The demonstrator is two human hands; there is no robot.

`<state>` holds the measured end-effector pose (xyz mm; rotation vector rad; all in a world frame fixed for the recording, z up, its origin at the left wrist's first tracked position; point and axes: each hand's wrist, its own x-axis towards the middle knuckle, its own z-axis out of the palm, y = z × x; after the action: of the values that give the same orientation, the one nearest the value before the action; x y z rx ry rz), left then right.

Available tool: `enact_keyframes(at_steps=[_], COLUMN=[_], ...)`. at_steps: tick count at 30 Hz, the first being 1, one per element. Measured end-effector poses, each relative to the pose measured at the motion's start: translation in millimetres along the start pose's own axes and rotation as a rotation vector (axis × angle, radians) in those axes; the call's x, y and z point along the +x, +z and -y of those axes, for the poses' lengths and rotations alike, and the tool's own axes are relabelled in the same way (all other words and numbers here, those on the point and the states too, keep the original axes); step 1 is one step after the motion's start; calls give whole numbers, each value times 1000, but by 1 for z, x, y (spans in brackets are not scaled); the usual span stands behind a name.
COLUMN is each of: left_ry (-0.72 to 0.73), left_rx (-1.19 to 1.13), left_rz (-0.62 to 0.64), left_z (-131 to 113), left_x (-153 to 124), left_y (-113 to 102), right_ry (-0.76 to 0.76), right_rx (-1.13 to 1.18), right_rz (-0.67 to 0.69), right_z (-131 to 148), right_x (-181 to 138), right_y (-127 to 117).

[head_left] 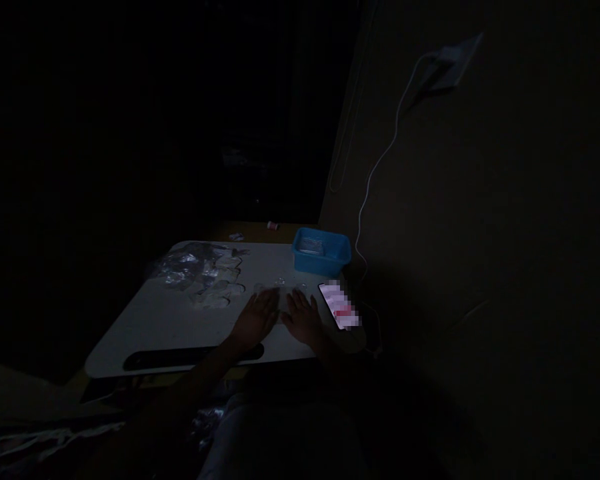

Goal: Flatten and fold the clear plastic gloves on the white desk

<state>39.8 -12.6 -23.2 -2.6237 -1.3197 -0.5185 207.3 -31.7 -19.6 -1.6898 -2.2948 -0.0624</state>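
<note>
The room is very dark. My left hand (pixel 257 316) and my right hand (pixel 301 316) lie side by side, palms down and fingers stretched out, on a small white table (pixel 165 327). Just beyond the fingertips sit a few small clear pieces (pixel 280 285), too dim to name. Whether the fingers touch them I cannot tell. Further left lies a row of small clear packets (pixel 220 283) beside a crumpled clear plastic bag (pixel 185 265).
A lit phone (pixel 339 305) lies right of my right hand. A blue plastic tub (pixel 321 251) stands at the table's far right corner. A white cable (pixel 380 160) runs up the wall to a charger (pixel 450 63). A dark slot (pixel 190 357) marks the table's near edge.
</note>
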Motion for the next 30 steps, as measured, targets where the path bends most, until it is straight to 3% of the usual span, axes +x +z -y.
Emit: enact_keyframes(at_steps=[2, 8, 14, 19, 30], left_ry=[19, -244, -117, -67, -124], left_rx=[-27, 58, 17, -14, 21], left_rz=[4, 103, 50, 104, 127], left_z=[1, 6, 6, 7, 8], left_x=[-1, -6, 1, 11, 6], left_y=[0, 6, 4, 12, 17], right_ry=[0, -29, -107, -137, -16], right_rx=[0, 27, 49, 45, -18], right_rz=[-3, -62, -50, -33, 9], right_z=[-1, -2, 13, 17, -13], right_x=[0, 0, 5, 8, -2], right_y=[0, -6, -5, -2, -7])
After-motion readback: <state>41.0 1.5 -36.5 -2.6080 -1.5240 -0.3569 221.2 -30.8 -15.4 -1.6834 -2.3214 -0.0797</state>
